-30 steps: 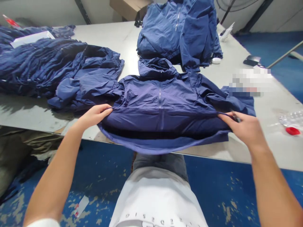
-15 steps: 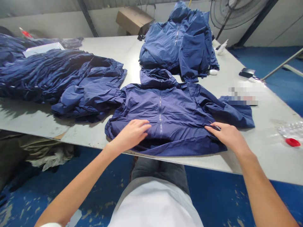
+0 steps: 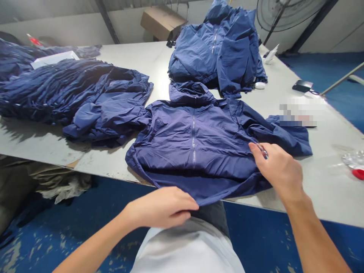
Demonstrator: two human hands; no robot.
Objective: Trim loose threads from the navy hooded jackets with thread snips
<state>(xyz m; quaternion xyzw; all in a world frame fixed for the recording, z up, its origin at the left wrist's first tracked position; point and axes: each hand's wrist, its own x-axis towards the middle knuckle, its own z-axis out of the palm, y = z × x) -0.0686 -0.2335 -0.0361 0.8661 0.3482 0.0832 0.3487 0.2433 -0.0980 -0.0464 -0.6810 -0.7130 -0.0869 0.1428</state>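
A navy hooded zip jacket [image 3: 216, 132] lies front up on the table, its hood pointing away from me. My left hand [image 3: 167, 206] pinches the bottom hem and draws it over the table's front edge towards my body. My right hand [image 3: 277, 167] is closed around a small, shiny pointed tool [image 3: 264, 151] that looks like thread snips; most of it is hidden by the fingers. That hand is over the jacket's right side, near the sleeve.
Many similar navy garments [image 3: 57, 87] are heaped at the left, touching the jacket's sleeve. More jackets [image 3: 199, 49] are stacked behind. On the table's [image 3: 335, 197] right are a black box [image 3: 302, 86] and clear plastic with a red cap [image 3: 358, 174]. A fan [image 3: 284, 15] stands beyond.
My left hand has moved from the jacket's front down to its hem and pulled it towards me. My right hand has shifted slightly, still holding the small tool.
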